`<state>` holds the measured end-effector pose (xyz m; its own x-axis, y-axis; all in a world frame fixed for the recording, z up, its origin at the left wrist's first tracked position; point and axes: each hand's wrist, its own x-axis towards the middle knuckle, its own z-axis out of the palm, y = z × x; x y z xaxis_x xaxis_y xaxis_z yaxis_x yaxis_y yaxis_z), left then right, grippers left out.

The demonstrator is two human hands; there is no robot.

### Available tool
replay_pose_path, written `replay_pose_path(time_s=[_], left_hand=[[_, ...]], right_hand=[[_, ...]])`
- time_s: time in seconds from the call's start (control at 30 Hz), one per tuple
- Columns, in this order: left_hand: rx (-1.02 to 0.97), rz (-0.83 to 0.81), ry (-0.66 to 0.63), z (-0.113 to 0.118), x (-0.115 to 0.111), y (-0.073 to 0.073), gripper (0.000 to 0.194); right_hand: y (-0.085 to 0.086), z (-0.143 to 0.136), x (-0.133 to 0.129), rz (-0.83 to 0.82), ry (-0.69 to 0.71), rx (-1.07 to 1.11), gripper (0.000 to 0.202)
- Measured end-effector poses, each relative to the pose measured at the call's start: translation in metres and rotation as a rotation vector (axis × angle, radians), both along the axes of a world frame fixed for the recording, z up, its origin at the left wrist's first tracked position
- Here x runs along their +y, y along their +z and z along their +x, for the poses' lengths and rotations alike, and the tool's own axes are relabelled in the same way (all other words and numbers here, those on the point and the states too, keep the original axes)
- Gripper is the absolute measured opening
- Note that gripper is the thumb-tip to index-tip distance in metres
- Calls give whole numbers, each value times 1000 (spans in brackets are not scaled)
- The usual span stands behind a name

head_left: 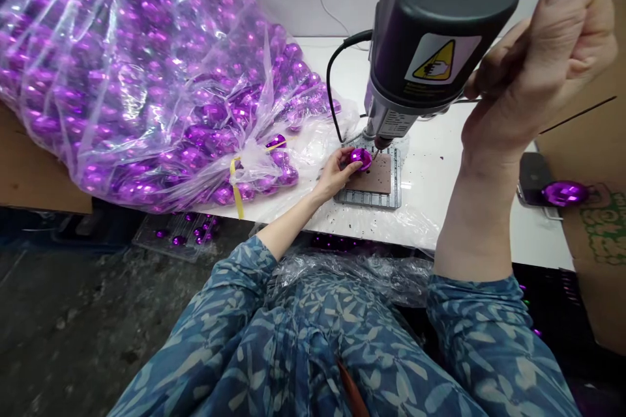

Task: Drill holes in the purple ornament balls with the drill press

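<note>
- At the middle, our left hand (335, 177) pinches a faceted purple ball (359, 155) between thumb and fingers, over the brown board (381, 181) on the metal base (364, 199).
- Just right of it is the thin bit (375, 156) of the drill (450, 0); we judge this to be the placing of the ball at the bit. We cannot tell if they touch.
- Our right hand (542, 65) is raised beside the drill, its fingers curled in; whether they are round a handle is hidden from us.
- Moving the ball calls for a steady pinch, we judge, with our left fingertips clear of the bit.
- On the left, the big plastic bag (161, 78) of purple balls fills much of the worktop (430, 169) and bulges over its front edge, by the yellow tie (237, 194).
- The black cable (328, 78) loops down between bag and drill, so that side gives us little room.
- In front of the base, we have only a narrow strip before the front edge, with loose plastic and dark crumbs on it.
- Right of the base, the white surface gives us more open room, under our right forearm.
- Farther right, a phone (533, 172) and another purple ball (565, 193) lie by the cardboard box (587, 150).
</note>
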<state>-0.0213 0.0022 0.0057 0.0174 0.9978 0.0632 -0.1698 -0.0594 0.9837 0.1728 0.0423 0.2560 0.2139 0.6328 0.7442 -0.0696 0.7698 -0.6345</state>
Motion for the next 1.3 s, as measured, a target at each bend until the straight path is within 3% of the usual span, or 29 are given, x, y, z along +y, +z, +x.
replay_pose_path(time_s=[0.27,0.47,0.6,0.8,1.13,1.3], left_hand=[[278,98,45,4,8,-19,62],[463,173,94,8,3,-13,57],[562,255,51,10,-2,-8,63],[557,383,-52,12,-4,-7,65],[511,261,-74,11,0,-13,68],[511,271,-73,12,-2,-9,65]], right_hand=[[4,-4,-1,11,14,15,76],[4,-3,-1,-12,-7,12,80],[4,-2,-3,-13,4,-10,79],[2,-1,1,-15,-16,7,84],[0,0,-7,-14,-7,19,79],[-17,-5,-22,57,-69,83,84]])
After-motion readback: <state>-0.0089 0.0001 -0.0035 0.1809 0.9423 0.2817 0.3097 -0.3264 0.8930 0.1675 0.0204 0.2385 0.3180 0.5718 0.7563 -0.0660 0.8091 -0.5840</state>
